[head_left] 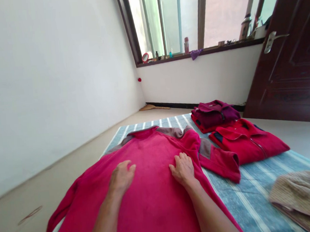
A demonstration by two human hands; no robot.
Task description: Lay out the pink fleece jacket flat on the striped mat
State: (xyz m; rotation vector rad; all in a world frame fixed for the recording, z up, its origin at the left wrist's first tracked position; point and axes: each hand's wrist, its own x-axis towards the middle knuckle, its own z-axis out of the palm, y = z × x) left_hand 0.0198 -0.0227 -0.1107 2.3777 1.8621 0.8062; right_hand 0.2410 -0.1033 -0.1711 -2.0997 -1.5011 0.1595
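A pink-red fleece jacket (156,198) with grey shoulder panels lies spread out, its plain side up and its collar at the far end. My left hand (123,176) is on or just over the left part of the jacket, thumb apart and fingers slightly bent. On the right part rests my right hand (184,168), palm down with its fingers spread a little. Neither hand grips anything that I can see. The right sleeve lies bent out to the side, and the left one reaches past the edge of the striped blue cloth (247,198).
At the right are a folded red jacket (251,142), a folded purple garment (215,114) on red cloth, and a beige knitted item (303,197). A whisk broom (154,107) lies by the far wall. A dark red door (287,66) stands at the right.
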